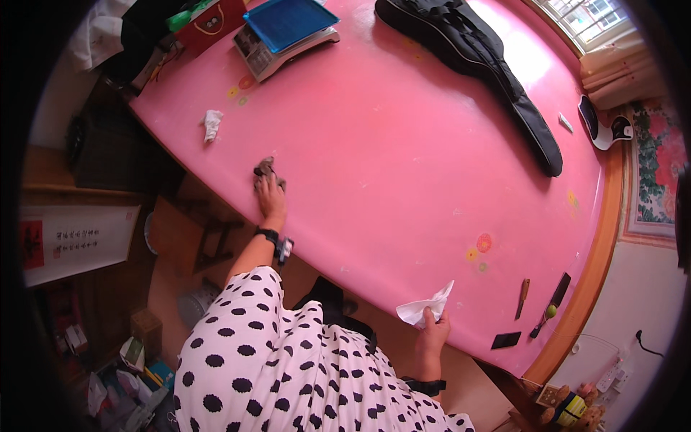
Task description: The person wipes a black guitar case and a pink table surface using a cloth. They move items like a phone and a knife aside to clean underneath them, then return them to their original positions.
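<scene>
Under the fingers of my left hand (pixel 271 198) is a crumpled grey-brown cloth (pixel 265 168), resting on the pink tablecloth (pixel 345 189) near the table's front edge. My right hand (pixel 433 328) pinches a white paper tissue or thin cloth (pixel 425 309) between thumb and fingers, just over that same edge. A crumpled white tissue (pixel 212 125) lies beyond my left hand, apart from it. Both wrists carry black straps.
Farther back are a weighing scale (pixel 263 59) with a blue tray (pixel 291 21), a red gift bag (pixel 211 26) and a black guitar case (pixel 486 70). At the right lie a knife (pixel 522 298), a phone (pixel 506 340) and a cap (pixel 602 132). A wooden stool (pixel 178 235) stands below left.
</scene>
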Demonstrator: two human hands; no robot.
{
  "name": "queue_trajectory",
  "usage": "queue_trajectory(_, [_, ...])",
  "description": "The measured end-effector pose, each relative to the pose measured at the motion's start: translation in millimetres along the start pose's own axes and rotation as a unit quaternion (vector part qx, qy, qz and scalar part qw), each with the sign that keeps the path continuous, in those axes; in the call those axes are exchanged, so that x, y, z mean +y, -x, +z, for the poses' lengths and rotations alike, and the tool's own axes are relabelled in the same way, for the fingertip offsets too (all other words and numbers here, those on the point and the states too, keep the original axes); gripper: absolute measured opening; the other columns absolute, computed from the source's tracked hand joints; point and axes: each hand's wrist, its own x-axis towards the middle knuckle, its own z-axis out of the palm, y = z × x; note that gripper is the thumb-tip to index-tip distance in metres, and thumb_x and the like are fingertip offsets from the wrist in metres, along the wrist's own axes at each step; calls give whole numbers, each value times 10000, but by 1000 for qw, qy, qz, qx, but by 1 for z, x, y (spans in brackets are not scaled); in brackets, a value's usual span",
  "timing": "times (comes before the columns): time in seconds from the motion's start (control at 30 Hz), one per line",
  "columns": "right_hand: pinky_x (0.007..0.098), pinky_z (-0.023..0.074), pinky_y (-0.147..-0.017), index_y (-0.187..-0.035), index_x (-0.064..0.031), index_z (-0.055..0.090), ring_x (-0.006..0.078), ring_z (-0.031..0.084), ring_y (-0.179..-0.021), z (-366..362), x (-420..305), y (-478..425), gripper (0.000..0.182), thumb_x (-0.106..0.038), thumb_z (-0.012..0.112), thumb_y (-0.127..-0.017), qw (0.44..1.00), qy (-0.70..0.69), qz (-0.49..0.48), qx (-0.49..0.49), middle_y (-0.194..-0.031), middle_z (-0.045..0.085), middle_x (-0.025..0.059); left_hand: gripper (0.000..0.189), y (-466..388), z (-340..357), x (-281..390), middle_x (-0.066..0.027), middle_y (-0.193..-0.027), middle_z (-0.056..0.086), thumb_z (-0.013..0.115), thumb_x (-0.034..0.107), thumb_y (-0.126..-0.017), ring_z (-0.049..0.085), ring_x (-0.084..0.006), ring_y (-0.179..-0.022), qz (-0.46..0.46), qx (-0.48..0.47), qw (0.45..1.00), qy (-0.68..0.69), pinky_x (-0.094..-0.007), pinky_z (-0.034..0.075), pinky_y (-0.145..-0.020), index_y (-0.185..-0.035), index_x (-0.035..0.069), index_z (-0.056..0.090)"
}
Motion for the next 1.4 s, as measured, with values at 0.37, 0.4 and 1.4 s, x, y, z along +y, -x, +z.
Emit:
queue_trajectory(0.37, [247, 454, -689, -944, -12, 527, 98, 538, -759, 15, -17, -12, 153, -8, 575, -799, 999, 20, -33, 31, -877, 569, 30, 411, 207, -18, 183, -34, -1289, 408, 488, 176, -777, 328, -257, -1250, 652, -333, 597, 328, -440, 289, -1010, -1187, 169, 476])
queue_trajectory(0.4, [248, 453, -692, -949, -10, 527, 99, 536, -763, 15, -19, -12, 156, -7, 572, -800, 998, 27, -40, 37, -881, 567, 31, 401, 206, -20, 185, -26, -1299, 402, 490, 189, -780, 328, -254, -1253, 675, -321, 566, 348, -441, 303, -1001, -1181, 183, 478])
queue_trajectory(1.4, [226, 415, -622, -906, -1, 566, 69, 493, -695, 9, 1, -72, 168, -59, 632, -763, 980, 63, 99, 160, -790, 550, 2, 448, -286, 202, 332, -172, -1359, 333, 405, 327, -866, 275, -323, -1271, 266, -99, 958, 33, -424, 224, -1050, -1254, 105, 427])
